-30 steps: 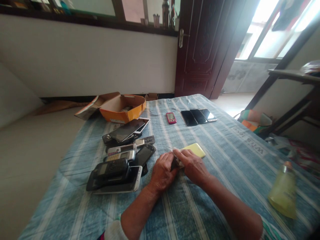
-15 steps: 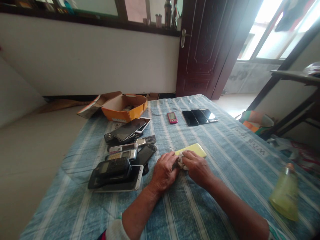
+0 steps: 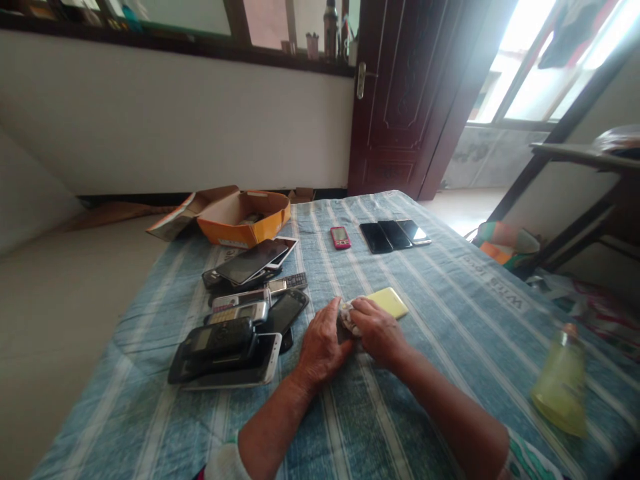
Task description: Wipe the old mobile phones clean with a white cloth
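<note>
My right hand is closed on a crumpled white tissue and presses it down beside my left hand. A yellow phone lies flat on the cloth, its right part showing past my right hand. My left hand curls around the near left end, thumb and fingers on either side of a dark patch; my hands hide most of that end. Left of my hands is a pile of old phones, with a black handset on top of a white-edged smartphone and a dark phone nearest my left hand.
An opened orange box stands at the far left of the striped blue cloth. A pink phone and a row of dark smartphones lie farther back. On the right stands a bottle of yellow liquid.
My right hand and the tissue have slid left along the phone, closer to my left hand's fingers. The whole view has shifted slightly; the other phones lie as before.
</note>
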Action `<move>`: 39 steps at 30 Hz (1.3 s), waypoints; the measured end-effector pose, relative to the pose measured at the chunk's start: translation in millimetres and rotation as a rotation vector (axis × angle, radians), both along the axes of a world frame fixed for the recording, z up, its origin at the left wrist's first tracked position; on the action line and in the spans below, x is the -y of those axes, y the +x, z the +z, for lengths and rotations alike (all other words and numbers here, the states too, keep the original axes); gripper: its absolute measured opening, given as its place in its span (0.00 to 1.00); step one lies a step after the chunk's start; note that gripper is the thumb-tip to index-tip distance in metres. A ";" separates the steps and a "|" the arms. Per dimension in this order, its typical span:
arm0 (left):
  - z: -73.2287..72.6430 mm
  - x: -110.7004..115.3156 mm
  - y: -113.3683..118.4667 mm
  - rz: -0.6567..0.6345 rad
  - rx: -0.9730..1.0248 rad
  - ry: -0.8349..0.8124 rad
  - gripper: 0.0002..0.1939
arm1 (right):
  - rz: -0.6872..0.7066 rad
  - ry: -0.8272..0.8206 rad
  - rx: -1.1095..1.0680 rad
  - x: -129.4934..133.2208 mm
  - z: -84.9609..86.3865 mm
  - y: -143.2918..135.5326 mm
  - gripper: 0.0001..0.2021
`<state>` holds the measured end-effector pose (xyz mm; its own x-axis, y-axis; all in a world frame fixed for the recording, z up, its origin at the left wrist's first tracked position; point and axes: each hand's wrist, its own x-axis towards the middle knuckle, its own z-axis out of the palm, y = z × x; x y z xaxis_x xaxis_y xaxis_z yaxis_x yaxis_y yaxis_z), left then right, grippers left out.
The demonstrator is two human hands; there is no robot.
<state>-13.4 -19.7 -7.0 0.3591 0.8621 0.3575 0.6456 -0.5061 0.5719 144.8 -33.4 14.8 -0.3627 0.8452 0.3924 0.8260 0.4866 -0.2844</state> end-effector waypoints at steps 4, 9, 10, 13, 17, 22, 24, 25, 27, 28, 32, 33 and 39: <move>1.6 0.4 0.0 0.007 -0.002 -0.007 0.37 | -0.199 -0.018 0.027 -15.5 1.1 21.4 0.12; 1.9 0.2 0.9 0.020 -0.011 0.004 0.35 | -0.278 0.016 -0.022 -10.7 -2.1 25.0 0.13; 1.6 -0.2 0.8 0.021 -0.015 0.002 0.35 | -0.205 0.035 -0.032 -7.3 -1.9 17.3 0.12; 0.5 -1.0 -0.5 0.017 -0.015 0.006 0.34 | 0.020 0.034 -0.003 -1.6 0.6 -5.4 0.09; 0.1 -1.0 -1.6 0.007 -0.020 0.011 0.35 | -0.096 -0.016 0.018 -9.7 3.2 5.6 0.09; 0.4 -0.6 -0.1 0.012 -0.044 0.032 0.35 | -0.452 -0.020 -0.016 -16.0 -4.9 49.3 0.15; 0.2 -0.7 0.3 0.013 -0.047 0.046 0.35 | -0.435 0.023 -0.024 -10.2 -9.4 47.3 0.14; -0.1 -0.7 0.3 0.016 -0.046 0.053 0.35 | -0.379 0.052 -0.023 -5.8 -11.3 41.6 0.13; -0.7 -0.8 0.4 0.024 -0.041 0.067 0.35 | -0.200 0.105 -0.020 3.7 -13.9 27.0 0.13; -1.0 -0.9 0.5 0.027 -0.039 0.072 0.34 | -0.123 0.117 -0.022 8.1 -14.8 20.8 0.13; -2.1 -1.3 1.9 0.015 -0.041 0.074 0.34 | -0.106 0.131 -0.066 17.9 -18.3 21.0 0.17; -2.3 -1.5 2.5 0.012 -0.043 0.071 0.34 | -0.137 0.151 -0.082 18.8 -19.9 25.9 0.17; -2.8 -2.0 6.8 0.012 -0.031 0.051 0.34 | -0.168 0.275 -0.096 28.6 -33.9 31.9 0.19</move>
<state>-6.5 -17.7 -9.8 0.3608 0.8473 0.3897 0.6687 -0.5263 0.5252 176.7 -62.0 -19.0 -0.1779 0.7478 0.6396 0.8770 0.4153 -0.2417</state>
